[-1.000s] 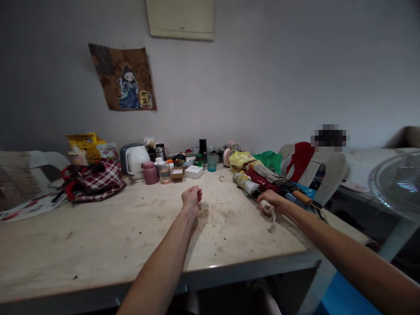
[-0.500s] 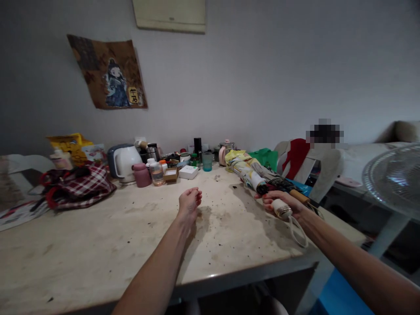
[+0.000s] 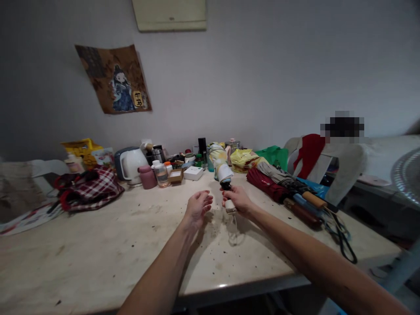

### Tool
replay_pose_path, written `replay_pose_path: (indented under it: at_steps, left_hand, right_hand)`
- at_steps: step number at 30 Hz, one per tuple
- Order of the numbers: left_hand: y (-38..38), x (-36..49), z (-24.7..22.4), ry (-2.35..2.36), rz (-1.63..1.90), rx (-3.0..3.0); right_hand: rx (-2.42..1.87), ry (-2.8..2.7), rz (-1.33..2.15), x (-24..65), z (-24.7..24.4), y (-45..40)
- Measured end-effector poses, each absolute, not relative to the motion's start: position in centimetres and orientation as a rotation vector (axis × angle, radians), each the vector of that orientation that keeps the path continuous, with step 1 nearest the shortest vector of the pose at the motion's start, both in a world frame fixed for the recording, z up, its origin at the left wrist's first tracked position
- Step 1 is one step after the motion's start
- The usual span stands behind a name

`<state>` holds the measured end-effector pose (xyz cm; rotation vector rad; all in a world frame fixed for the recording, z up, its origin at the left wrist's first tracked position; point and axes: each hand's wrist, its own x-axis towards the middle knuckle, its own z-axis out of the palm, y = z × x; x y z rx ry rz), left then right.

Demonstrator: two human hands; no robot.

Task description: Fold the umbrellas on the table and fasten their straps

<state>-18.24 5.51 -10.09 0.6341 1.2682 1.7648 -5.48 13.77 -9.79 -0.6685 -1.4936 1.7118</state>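
My right hand (image 3: 239, 201) is closed round the lower end of a folded umbrella (image 3: 224, 171) with pale, light-patterned cloth. Its white handle end pokes out below my fingers, and a wrist loop (image 3: 233, 234) dangles from it. My left hand (image 3: 198, 207) is just left of it over the table, fingers apart and curled, holding nothing. Right of my hands lies a group of folded umbrellas: a dark red one (image 3: 264, 183) with a brown handle (image 3: 302, 213), and a grey one (image 3: 275, 175) beside it near a tan handle (image 3: 314, 199).
On the table (image 3: 108, 258), a plaid bag (image 3: 95, 190), white kettle (image 3: 133, 164), pink cup (image 3: 147, 177), clear bottle (image 3: 162, 176) and white box (image 3: 193, 173) stand left and back. Yellow plastic (image 3: 244, 159) and a green bag (image 3: 273, 155) lie right. A fan (image 3: 408, 179) and a person are at right.
My right hand has lifted the pale umbrella off the group and brought it left to the middle, uncovering the dark red umbrella. My left hand's fingers have opened. The view has shifted slightly right.
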Motion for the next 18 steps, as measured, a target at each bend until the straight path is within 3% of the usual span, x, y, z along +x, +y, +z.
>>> replay_pose_path:
  at_steps: [9,18]
  left_hand:
    - [5.4,-16.9,-9.9,1.105,1.817,0.909]
    - [5.5,-17.3,-10.2,0.886,1.945,0.828]
  right_hand:
    - [-0.590,-2.023,0.868,-4.7,-13.2,12.6]
    - [-0.505,-2.219,0.660,-4.1,-13.8,11.9]
